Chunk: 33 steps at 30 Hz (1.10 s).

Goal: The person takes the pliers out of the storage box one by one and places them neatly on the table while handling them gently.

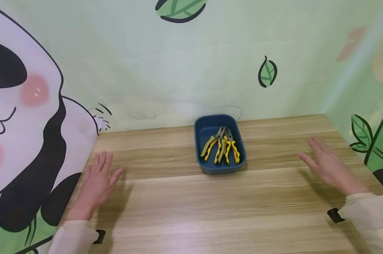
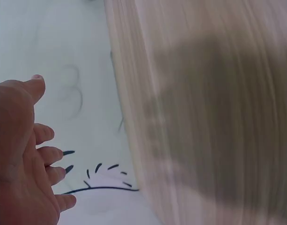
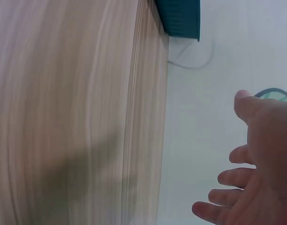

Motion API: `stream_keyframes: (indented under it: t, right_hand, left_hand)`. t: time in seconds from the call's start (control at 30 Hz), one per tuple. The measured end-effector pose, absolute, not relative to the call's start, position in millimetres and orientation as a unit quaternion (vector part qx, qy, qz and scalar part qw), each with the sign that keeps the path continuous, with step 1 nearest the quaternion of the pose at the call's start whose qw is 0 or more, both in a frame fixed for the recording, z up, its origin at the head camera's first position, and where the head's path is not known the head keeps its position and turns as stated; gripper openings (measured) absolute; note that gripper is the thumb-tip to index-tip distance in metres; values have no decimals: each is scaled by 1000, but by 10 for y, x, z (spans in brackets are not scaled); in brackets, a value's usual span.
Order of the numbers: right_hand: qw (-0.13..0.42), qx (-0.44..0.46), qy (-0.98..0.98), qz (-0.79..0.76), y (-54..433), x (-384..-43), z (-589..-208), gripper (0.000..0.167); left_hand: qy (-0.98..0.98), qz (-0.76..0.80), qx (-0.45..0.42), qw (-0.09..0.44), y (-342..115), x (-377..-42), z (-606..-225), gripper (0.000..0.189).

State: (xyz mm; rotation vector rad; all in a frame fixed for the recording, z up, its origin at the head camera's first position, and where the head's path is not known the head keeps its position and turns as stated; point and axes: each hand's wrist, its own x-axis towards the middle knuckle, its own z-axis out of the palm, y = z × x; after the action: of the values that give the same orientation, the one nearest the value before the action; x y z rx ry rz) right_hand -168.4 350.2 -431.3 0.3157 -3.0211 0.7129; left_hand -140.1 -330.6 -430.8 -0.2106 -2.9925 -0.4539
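A blue rectangular bin (image 1: 201, 155) stands near the back of the wooden table, with several pliers (image 1: 222, 144) in it. Their handles are yellow and green or yellow and black, pointing toward the front, and the metal jaws lie toward the back. My left hand (image 1: 97, 183) is held over the table's left side, fingers straight and thumb spread, holding nothing. Over the right side, my right hand (image 1: 332, 167) is likewise stretched out with nothing in it. Both hands are well apart from the bin. In the right wrist view, a corner of the bin (image 3: 183, 18) shows at the top.
The wooden tabletop (image 1: 185, 208) runs up to a pale green printed backdrop (image 1: 147, 70) at the back. A large printed panda (image 1: 23, 141) covers the left side. Printed leaves (image 1: 362, 132) show on the right side panel. Each sleeve has a small black piece at the wrist.
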Motion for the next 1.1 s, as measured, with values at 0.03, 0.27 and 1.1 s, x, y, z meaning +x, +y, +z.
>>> stream_keyframes:
  t: [0.03, 0.27, 1.1]
  right_hand:
    - [13, 101, -967, 234, 3481, -1686, -4313, 77]
    - [24, 97, -960, 261, 3329, -1713, -4319, 72]
    - [35, 90, -943, 318, 2865, -1705, -4208, 66]
  left_hand:
    - [-984, -155, -69, 53, -3279, -1406, -4312, 73]
    - [-977, -199, -68, 37, -3071, -1425, -4291, 71]
    - [-937, -347, -50, 11, -2469, -1501, -4210, 68]
